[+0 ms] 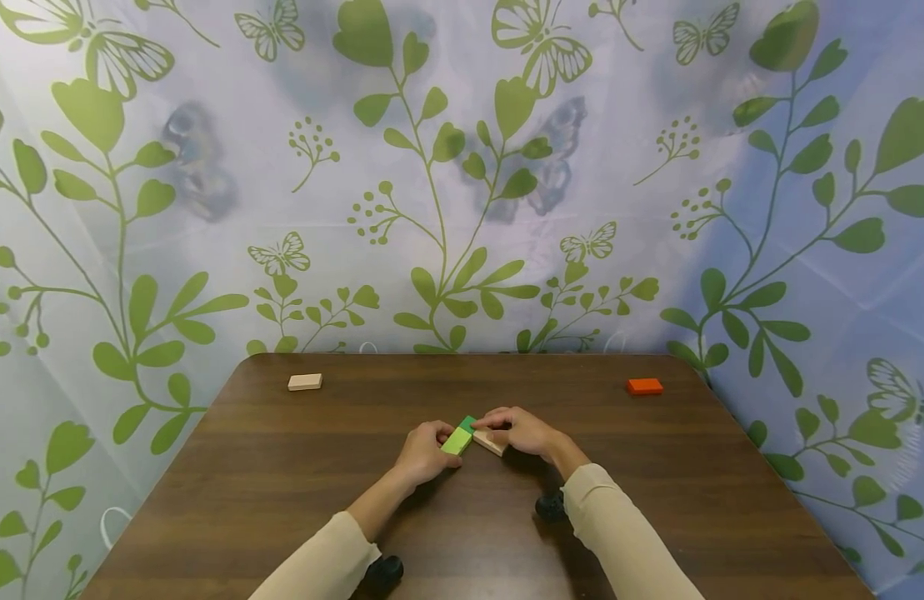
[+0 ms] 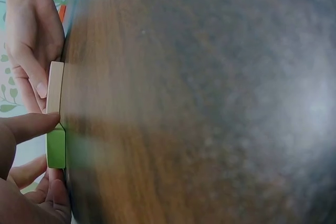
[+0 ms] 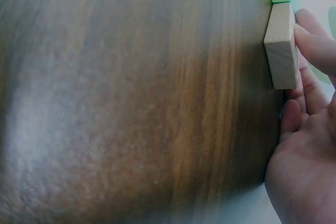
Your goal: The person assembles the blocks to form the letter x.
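Near the middle of the table, my left hand (image 1: 422,454) grips a light green block (image 1: 457,442) between thumb and fingers. A dark green block (image 1: 467,424) lines up with its far end. My right hand (image 1: 525,432) pinches a plain wooden block (image 1: 489,442) that slants toward the green pair, its fingertips reaching the dark green block. In the left wrist view, the wooden block (image 2: 54,87) and the light green block (image 2: 56,149) sit end to end on the tabletop, the left thumb close to where they meet. The right thumb (image 3: 315,45) lies against the wooden block's side.
Another plain wooden block (image 1: 305,382) lies at the back left of the brown table (image 1: 282,500). An orange-red block (image 1: 645,387) lies at the back right. Behind the table hangs a cloth (image 1: 462,208) printed with leaves and butterflies. Dark wrist devices (image 1: 551,507) hang beneath the sleeves.
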`<control>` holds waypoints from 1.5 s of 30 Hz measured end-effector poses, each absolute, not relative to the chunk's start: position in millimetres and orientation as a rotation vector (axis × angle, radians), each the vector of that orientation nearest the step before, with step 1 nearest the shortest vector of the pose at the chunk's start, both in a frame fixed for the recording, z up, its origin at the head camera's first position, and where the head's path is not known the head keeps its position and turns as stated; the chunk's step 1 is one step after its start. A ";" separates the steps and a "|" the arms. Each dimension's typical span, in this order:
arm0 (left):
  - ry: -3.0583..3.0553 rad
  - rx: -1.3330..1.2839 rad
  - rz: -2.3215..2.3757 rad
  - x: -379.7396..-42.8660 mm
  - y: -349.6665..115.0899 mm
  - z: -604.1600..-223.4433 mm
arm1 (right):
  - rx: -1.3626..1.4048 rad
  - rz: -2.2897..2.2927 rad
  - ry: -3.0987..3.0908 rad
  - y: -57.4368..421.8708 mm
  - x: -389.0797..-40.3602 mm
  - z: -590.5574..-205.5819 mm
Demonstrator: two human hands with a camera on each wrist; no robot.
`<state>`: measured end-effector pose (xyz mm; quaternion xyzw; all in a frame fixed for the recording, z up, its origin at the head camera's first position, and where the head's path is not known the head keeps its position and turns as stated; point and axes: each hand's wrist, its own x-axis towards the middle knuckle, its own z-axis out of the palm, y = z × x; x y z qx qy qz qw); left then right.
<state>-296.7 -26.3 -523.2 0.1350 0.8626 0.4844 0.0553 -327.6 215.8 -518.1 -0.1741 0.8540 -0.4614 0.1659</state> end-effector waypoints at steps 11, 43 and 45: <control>2.597 0.464 1.440 -298.5 -27.5 -520.5 | -0.484 -1.328 2.419 213.8 -324.8 -514.8; 2.528 0.759 1.313 -320.9 -36.1 -522.0 | -0.304 -1.712 2.336 229.0 -327.6 -519.9; 2.535 0.870 1.241 -327.0 -38.5 -524.3 | -0.294 -1.733 2.322 234.7 -329.1 -518.9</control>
